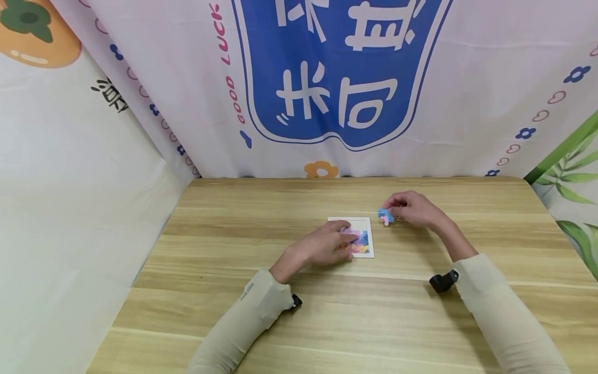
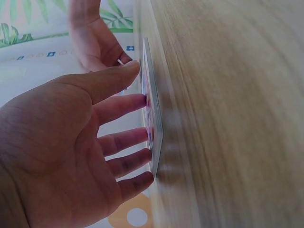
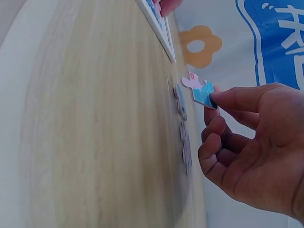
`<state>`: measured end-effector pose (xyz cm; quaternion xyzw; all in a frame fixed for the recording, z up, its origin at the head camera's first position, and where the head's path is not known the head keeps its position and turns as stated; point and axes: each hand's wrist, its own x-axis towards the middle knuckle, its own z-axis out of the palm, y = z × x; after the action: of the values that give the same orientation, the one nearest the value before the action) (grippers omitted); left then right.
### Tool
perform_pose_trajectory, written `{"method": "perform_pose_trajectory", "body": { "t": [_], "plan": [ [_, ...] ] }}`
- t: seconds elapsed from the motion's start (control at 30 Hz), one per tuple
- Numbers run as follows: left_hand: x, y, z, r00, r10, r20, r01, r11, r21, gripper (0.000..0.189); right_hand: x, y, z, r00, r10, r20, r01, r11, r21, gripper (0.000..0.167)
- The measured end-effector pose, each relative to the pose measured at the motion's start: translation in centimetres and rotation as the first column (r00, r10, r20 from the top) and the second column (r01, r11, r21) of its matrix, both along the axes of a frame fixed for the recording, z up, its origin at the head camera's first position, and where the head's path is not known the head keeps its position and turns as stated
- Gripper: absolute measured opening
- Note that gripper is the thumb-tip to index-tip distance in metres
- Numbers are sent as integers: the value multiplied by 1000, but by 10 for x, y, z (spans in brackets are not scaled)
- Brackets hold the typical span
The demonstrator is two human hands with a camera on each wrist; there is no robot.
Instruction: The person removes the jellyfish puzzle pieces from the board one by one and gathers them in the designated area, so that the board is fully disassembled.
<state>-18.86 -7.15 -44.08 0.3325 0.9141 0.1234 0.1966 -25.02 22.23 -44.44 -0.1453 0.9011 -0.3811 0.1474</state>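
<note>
A white-framed jigsaw board (image 1: 372, 244) lies on the wooden table, its lower part filled with a colourful picture and its upper part pale. My left hand (image 1: 327, 243) rests on it with spread, fairly straight fingers; in the left wrist view those fingertips touch the face of the board (image 2: 157, 118). To the right of the board, my right hand (image 1: 416, 208) pinches a blue and pink jigsaw piece (image 3: 204, 93) between thumb and forefinger, above the tabletop. Two more jigsaw pieces (image 3: 180, 102) lie flat under that hand in the right wrist view.
The wooden table (image 1: 261, 208) extends around both hands. A printed cloth (image 1: 224, 156) hangs along its back edge, and a white cloth (image 1: 93, 208) covers the left side. Small black cameras (image 1: 444, 281) are worn at the wrists.
</note>
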Motion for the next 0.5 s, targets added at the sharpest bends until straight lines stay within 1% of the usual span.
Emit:
{"method": "perform_pose_trajectory", "body": {
  "t": [0.17,0.5],
  "plan": [
    [0,0,0,1000,-3,-2,3,1000,1,59,1,11,-1,1000,-16,-3,16,1000,-2,23],
    [1,0,0,1000,2,-3,-2,1000,4,59,1,33,-2,998,-55,18,55,998,16,27]
  ]
}}
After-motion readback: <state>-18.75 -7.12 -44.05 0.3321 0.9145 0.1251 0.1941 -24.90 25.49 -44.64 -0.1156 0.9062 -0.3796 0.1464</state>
